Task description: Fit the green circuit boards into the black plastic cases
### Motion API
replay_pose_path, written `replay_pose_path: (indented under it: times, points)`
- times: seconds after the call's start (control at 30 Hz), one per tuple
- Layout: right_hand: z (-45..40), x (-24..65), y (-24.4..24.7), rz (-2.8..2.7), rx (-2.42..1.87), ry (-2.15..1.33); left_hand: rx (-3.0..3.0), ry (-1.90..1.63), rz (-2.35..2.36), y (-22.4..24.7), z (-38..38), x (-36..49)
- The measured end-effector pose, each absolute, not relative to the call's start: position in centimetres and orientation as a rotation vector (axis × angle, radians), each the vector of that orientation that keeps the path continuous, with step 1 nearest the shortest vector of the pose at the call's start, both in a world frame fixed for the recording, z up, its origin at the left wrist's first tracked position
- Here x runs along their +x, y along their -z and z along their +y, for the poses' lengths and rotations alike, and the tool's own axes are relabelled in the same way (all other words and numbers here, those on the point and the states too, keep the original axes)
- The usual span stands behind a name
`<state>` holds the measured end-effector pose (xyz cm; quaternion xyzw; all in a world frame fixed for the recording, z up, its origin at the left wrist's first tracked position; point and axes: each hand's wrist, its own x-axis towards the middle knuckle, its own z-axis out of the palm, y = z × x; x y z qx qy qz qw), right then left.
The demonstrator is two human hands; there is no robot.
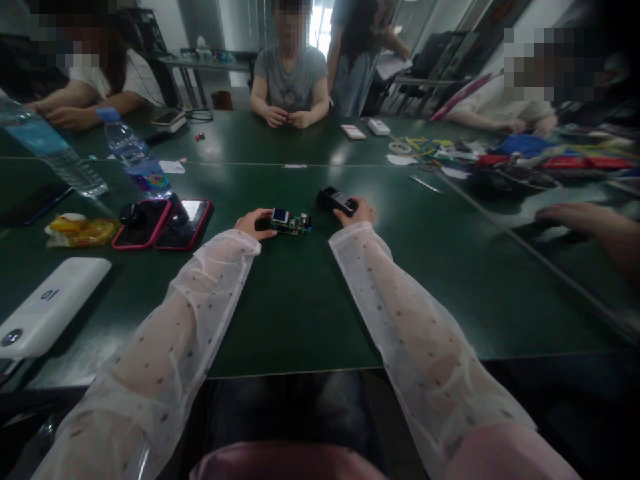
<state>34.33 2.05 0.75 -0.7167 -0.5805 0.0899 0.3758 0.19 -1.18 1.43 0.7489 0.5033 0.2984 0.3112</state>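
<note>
My left hand (253,223) grips the left end of a green circuit board (295,225) that carries a small display screen (281,215) and blue connectors at its right end. The board is just above or on the green table; I cannot tell which. Slightly farther off, to the right, my right hand (361,212) has its thumb and fingers around a black box-shaped case (336,199) with a greyish top. The board and the case are apart. Sheer dotted sleeves cover both my forearms.
Left on the green table (300,307) are two red-edged phones (184,223), water bottles (135,153), a yellow wrapper (83,230) and a white power bank (53,307). Tangled cables (430,150) and a metal tool (426,185) lie right. Several people surround the table; a blurred hand (575,217) reaches in right.
</note>
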Motion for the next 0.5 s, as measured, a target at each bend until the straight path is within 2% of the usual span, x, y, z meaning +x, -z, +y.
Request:
replay_pose_path:
  times: [0.27,0.5]
  points:
    - [0.1,30.7,-2.3,-1.723,-1.273,-0.458,1.991,-0.818,1.314,-0.9,-0.8,0.1]
    - [-1.9,27.9,-2.5,-1.859,-1.173,-0.459,2.01,-0.864,1.303,0.0,-0.2,-0.1]
